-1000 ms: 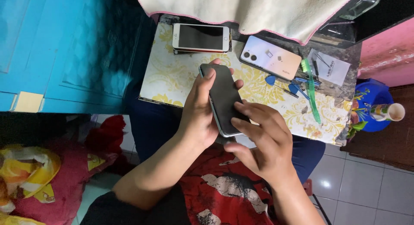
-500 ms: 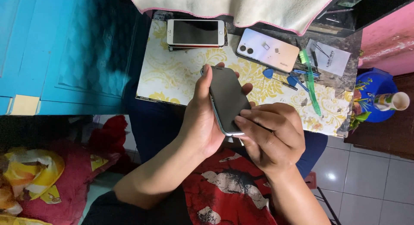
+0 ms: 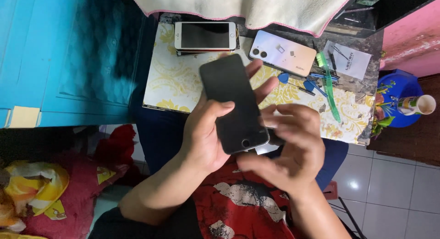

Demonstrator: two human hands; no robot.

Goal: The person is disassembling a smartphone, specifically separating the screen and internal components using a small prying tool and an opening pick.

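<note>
1. A blue cabinet [image 3: 68, 56] fills the left of the view, with red and yellow cloth [image 3: 41, 193] heaped on the floor below it.
2. A white phone [image 3: 205, 35] is seen lying screen up at the back of the counter [image 3: 169, 83], on top of a flat item that cannot be made out; a cream towel [image 3: 247, 8] hangs over the counter's far edge.
3. The left hand [image 3: 208, 136] is wrapped around a black phone [image 3: 233, 104]: the thumb is laid across the dark glass and the fingers show behind its right edge. The phone is held in the air, screen up, above the counter's near edge and the lap.
4. The phone is a slim dark slab with rounded corners, a blank screen and a round button at its near end. It is judged light and stiff, but smooth, slippery and breakable at the glass; the long side edges are likely the safest place to grip.
5. The right hand [image 3: 288, 149] is held half open, fingers curled just beside the phone's right edge; whether anything is pinched cannot be told.
6. Further right, a pale phone [image 3: 282, 52] lies back up, near blue picks [image 3: 298, 82], a green toothbrush [image 3: 329, 85] and a white card [image 3: 350, 60].
7. A cup [image 3: 419, 105] is seen at the far right.
</note>
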